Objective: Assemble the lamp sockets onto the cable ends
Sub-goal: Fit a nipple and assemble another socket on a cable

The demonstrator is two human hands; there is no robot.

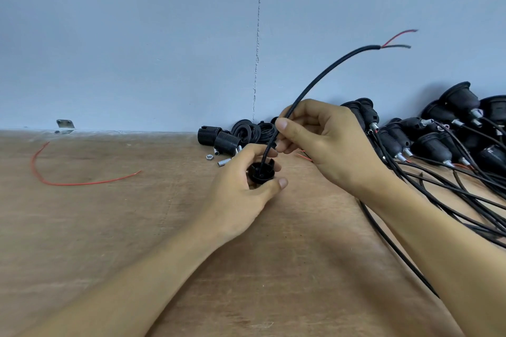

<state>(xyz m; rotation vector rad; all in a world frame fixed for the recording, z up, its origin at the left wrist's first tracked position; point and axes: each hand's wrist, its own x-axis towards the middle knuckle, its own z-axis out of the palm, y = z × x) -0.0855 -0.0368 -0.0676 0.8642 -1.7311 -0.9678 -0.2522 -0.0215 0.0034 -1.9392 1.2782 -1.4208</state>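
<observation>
My left hand (pixel 241 191) grips a small black socket cap (pixel 261 172) just above the wooden table. A black cable (pixel 323 74) passes through the cap's centre hole and arcs up to the right. Its stripped end shows a red and a dark wire (pixel 398 39). My right hand (pixel 323 142) pinches the cable between thumb and fingers just above the cap.
Loose black socket parts (pixel 232 137), a nut and small metal tubes (pixel 221 157) lie by the wall behind my hands. A heap of assembled sockets with cables (pixel 443 139) fills the right side. A loose red wire (pixel 74 182) lies at left, near a metal bracket (pixel 65 126).
</observation>
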